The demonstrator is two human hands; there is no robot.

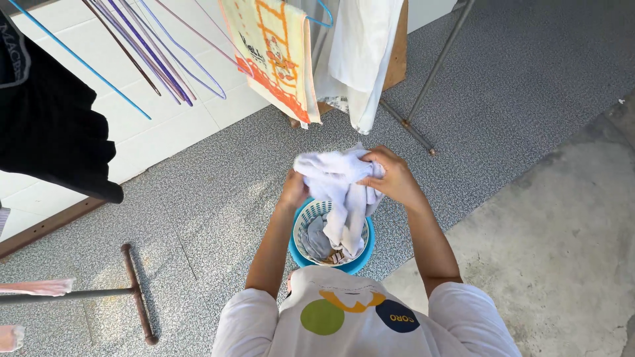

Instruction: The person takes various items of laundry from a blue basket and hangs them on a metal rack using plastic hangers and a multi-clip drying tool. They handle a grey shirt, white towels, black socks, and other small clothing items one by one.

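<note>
A person's left hand (293,190) and right hand (391,177) both gripped a bunched white cloth (337,182), lifted partly out of a blue laundry basket (362,254) on the speckled floor (198,198), its lower end trailing inside. The step appeared to be drawing out one piece of washing; shaking it open looked necessary before it could join the towel (274,56) hanging above.

Two hands (397,178), one white cloth (337,173), one blue basket (365,246), one black garment (46,119), one patterned towel (271,53) and several wire hangers (155,56) show.
</note>
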